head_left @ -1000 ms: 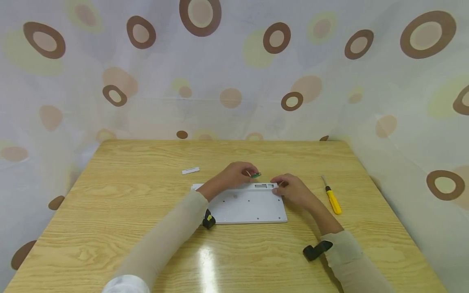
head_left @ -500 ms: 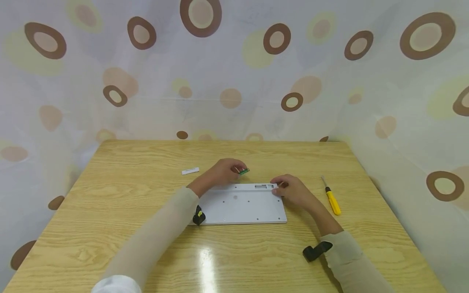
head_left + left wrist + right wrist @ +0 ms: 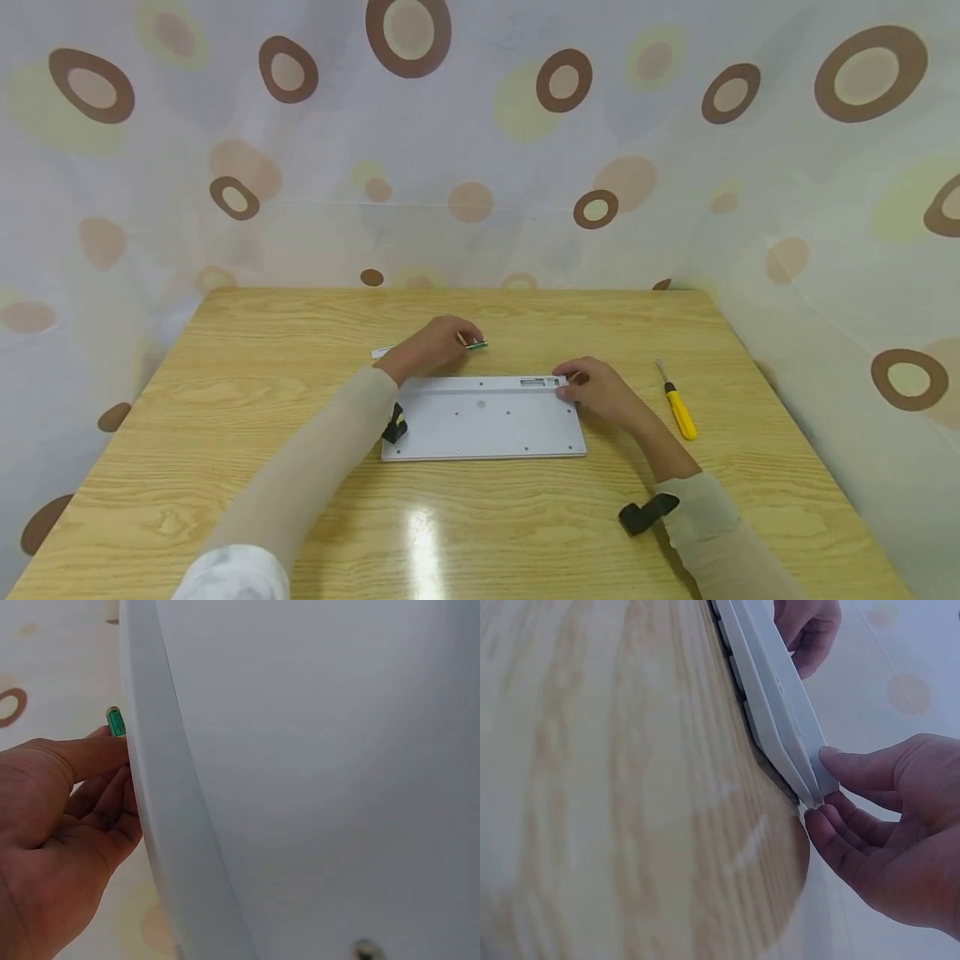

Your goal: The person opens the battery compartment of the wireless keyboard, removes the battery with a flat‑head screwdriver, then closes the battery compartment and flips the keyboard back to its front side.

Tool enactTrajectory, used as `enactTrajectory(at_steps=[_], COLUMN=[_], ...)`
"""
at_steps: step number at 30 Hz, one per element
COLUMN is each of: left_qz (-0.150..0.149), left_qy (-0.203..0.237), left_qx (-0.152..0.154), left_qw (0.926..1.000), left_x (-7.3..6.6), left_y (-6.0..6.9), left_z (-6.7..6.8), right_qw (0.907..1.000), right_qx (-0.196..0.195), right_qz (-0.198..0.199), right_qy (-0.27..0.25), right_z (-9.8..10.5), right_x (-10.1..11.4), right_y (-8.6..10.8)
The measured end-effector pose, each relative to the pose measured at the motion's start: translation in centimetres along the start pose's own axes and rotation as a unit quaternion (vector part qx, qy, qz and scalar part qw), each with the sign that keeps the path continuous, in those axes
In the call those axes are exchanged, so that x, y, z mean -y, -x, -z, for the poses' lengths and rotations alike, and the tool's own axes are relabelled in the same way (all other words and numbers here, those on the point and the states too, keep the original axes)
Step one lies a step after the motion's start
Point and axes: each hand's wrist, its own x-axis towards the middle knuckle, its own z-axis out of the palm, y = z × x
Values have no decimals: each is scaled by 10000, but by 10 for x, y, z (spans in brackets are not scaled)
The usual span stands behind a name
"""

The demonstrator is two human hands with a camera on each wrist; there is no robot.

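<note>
A white keyboard (image 3: 487,425) lies with its underside up on the table, a small slot open near its far right corner. My left hand (image 3: 438,342) is just beyond its far edge and pinches a small green piece (image 3: 477,345); the left wrist view shows the green tip (image 3: 115,721) sticking out past the fingers. At the far right corner, my right hand (image 3: 603,390) grips the keyboard. The right wrist view has the thumb of this hand (image 3: 907,825) on one face of the keyboard (image 3: 784,697) and the fingers at its edge.
Partly behind the left forearm lies a small white cover (image 3: 380,352). A screwdriver with a yellow handle (image 3: 681,414) rests right of the right hand. A patterned curtain (image 3: 300,233) stands behind the wooden table (image 3: 525,533).
My left hand has moved left and slightly away with the green piece, uncovering more of the keyboard and partly covering the white cover. The right hand has stayed at the corner.
</note>
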Motion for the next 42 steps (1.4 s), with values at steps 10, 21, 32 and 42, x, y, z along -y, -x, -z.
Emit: enactTrajectory(at_steps=[10, 21, 32, 42], left_qz=[42, 180, 235, 266], left_qy=[-230, -423, -264, -219], left_qx=[186, 355, 339, 312], left_qw=[9996, 9983, 9988, 9989], left_x=[12, 13, 19, 17], left_y=[-9, -9, -10, -8], left_z=[4, 8, 5, 6], right_qw=[9999, 10000, 10000, 9999], right_qx=[-22, -25, -25, -49], right_qz=[59, 88, 57, 96], right_qy=[85, -26, -17, -9], right_z=[1, -1, -2, -1], right_x=[3, 0, -1, 0], right_y=[1, 1, 1, 2])
